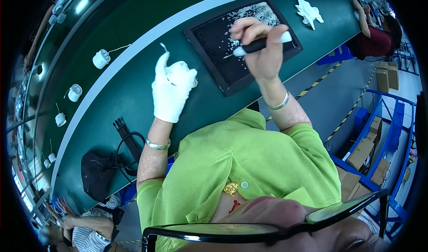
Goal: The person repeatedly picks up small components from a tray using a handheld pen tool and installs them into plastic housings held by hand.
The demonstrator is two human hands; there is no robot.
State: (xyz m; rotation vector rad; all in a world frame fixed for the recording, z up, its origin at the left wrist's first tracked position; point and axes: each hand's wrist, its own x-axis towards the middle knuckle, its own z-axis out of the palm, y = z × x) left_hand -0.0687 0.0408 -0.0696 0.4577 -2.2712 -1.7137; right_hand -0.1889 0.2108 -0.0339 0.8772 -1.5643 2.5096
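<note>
My left hand (pixel 169 94), in a white glove, is closed around a small white round part (pixel 179 70). A short pale wire (pixel 163 46) sticks up beside the thumb; the glove hides much of the part. My bare right hand (pixel 264 58) grips a screwdriver (pixel 258 45) with a black handle, white ends and a thin metal tip pointing left. It is held above a dark shallow tray (pixel 209 62). Small silvery-white pieces (pixel 263 13) are heaped at the tray's far right and scattered across its middle.
A crumpled white glove (pixel 309 12) lies right of the tray on the green table (pixel 125 96). White round parts with wires (pixel 101 59) stand beyond the pale rail (pixel 109 56). A black bag (pixel 96 174) lies at left. Co-workers sit at far right (pixel 376 40) and lower left (pixel 91 229).
</note>
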